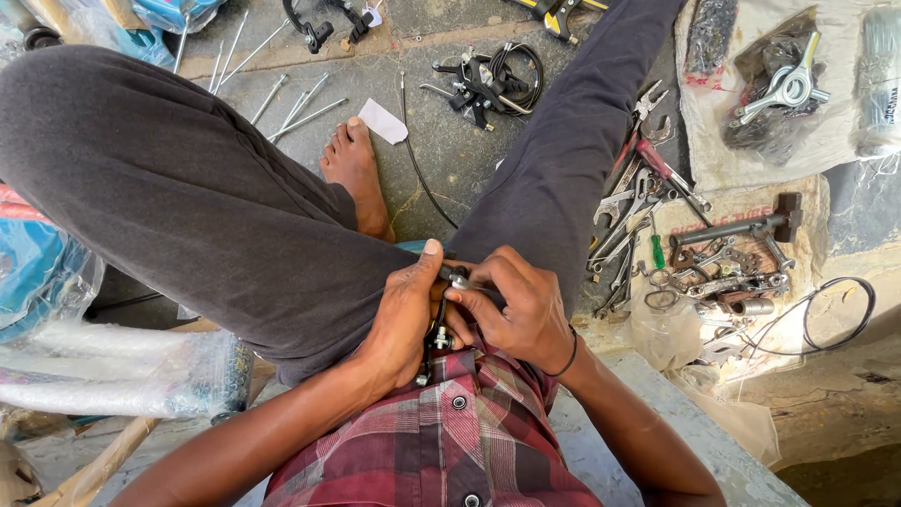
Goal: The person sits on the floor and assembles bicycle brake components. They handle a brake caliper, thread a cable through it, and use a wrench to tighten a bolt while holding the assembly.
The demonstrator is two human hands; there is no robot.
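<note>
At the far left, long parts wrapped in clear plastic [113, 376] lie on the ground beside the seated person, bundled so they stay together. Above them a few thin metal rods [282, 103] rest loose on the stone floor, near the bare foot [355, 169].

In the middle, the left hand [404, 314] is clenched around a small black and metal brake part [439, 329], thumb up along its top end — a grip that seems meant to pin it steady against the lap. The part sits upright between both hands, just above the checked shirt [450, 441]. The right hand [516, 305] pinches the part's upper end with its fingertips, as if to work a small fitting there; what exactly the fingers turn or press is hidden.

A thin black cable [422, 174] runs along the floor between the legs, toward a heap of brake levers [483, 84].

To the right, spanners and pliers [638, 202] lie fanned out just beside the right knee — close enough to reach without getting up. Further right, a hammer [741, 225] and small metal fittings [723, 282] rest on a pale sack, with a coiled cable [835, 324] past them.
</note>
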